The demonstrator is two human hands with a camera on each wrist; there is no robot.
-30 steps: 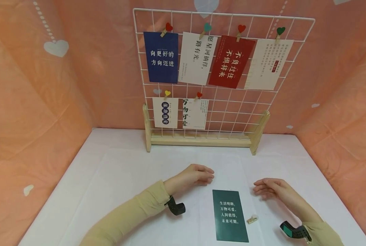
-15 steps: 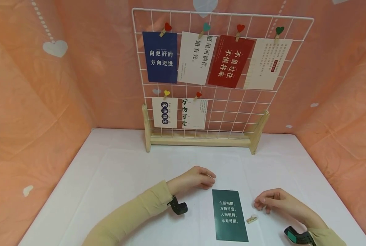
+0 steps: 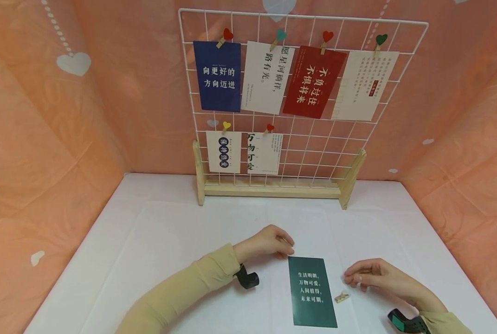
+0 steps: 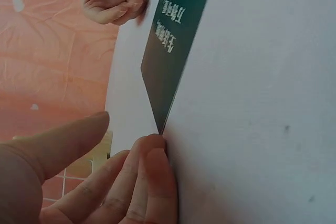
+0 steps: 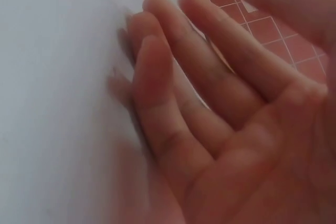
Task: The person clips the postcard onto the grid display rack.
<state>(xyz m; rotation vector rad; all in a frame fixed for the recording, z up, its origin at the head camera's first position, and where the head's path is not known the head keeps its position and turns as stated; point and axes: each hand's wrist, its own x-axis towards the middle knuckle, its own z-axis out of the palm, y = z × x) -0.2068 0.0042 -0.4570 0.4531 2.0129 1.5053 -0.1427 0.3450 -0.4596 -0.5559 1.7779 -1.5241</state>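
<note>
A dark green card (image 3: 313, 292) with white writing lies flat on the white table. My left hand (image 3: 267, 242) is at its far left corner. In the left wrist view its loosely bent fingers (image 4: 157, 177) reach that card's corner, while the thumb stands apart from them. To the right of the card my right hand (image 3: 379, 276) rests just above the table, loosely curled with nothing in it. Between card and right hand lies a small wooden clothespin (image 3: 342, 297). The right wrist view shows that hand's palm and relaxed fingers (image 5: 199, 61).
Behind the hands stands a white wire grid (image 3: 315, 139) on a wooden base (image 3: 269, 191). Four-sided cards hang on it from heart-topped clips, such as a blue card (image 3: 217, 93) and a red card (image 3: 306, 99). Orange cloth (image 3: 43, 185) surrounds the table (image 3: 148, 222).
My left hand has shifted slightly right and nearer, to the card's corner. The right hand has come nearer to me, toward the clothespin, its fingers more curled. Card and clothespin stay put.
</note>
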